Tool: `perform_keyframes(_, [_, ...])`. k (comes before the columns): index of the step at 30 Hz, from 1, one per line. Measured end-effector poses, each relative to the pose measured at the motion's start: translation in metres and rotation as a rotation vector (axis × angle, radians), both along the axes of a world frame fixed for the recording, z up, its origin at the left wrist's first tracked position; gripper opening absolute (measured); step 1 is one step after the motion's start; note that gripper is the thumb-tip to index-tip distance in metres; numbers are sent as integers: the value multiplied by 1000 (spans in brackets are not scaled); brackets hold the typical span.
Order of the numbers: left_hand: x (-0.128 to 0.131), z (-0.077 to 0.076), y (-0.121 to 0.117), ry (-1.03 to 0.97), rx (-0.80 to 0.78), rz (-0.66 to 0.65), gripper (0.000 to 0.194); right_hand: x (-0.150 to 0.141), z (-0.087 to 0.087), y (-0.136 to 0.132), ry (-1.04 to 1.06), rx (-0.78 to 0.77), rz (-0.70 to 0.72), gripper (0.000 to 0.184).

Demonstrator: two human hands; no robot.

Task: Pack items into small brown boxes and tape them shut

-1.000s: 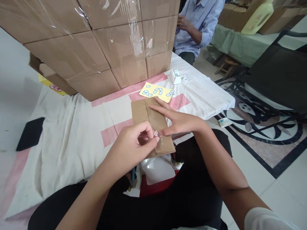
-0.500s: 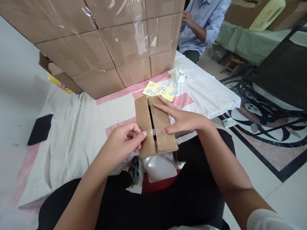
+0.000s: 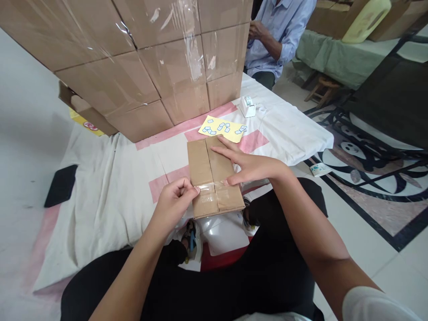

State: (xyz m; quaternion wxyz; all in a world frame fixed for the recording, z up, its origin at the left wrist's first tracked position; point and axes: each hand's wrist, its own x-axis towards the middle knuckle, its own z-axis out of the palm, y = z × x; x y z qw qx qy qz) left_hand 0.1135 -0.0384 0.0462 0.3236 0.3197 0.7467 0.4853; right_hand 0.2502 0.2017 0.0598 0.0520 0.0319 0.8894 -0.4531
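Note:
A small cardboard box (image 3: 198,161) lies at the table's near edge, its two top flaps meeting along a seam. Across that seam runs a strip of clear tape (image 3: 207,187). At the box's left edge, my left hand (image 3: 177,198) is closed, thumb and forefinger pinching the strip's left end. My right hand (image 3: 249,166) is open and spread over the right flap, its thumb near the tape's right end. Just behind the box lies a yellow sheet (image 3: 214,124) with several small blue-edged white stickers. A white tape dispenser (image 3: 248,107) stands beyond it.
Large stacked cardboard boxes (image 3: 180,71) wrapped in clear film stand at the back of the cloth-covered table (image 3: 133,187). A black phone (image 3: 60,186) lies at left. Another person (image 3: 284,40) sits past the far corner. A dark chair (image 3: 391,84) stands at right.
The gap between the box flaps has closed, and the tape now lies across the seam. My left hand has shifted slightly left at the box's edge; my right hand stays on the flap.

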Motion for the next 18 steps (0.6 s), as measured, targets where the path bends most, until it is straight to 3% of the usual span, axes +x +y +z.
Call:
perform_keyframes(4, [2,-2,0,22,-7,23,36,1,1,2,-17,-25,-5,111])
perform_keyframes(9, [-4,-9,4,-197,-6,-32,50,6,4,1,-44,-36,-11,109])
perform_keyframes(12, [-6,-12,8,-307,6,-113,43,8,-3,-4,13,-76,-18,103])
perform_keyframes(18, [-6,-19,9,-362,22,-100,42,-4,-18,16,91,-214,71,81])
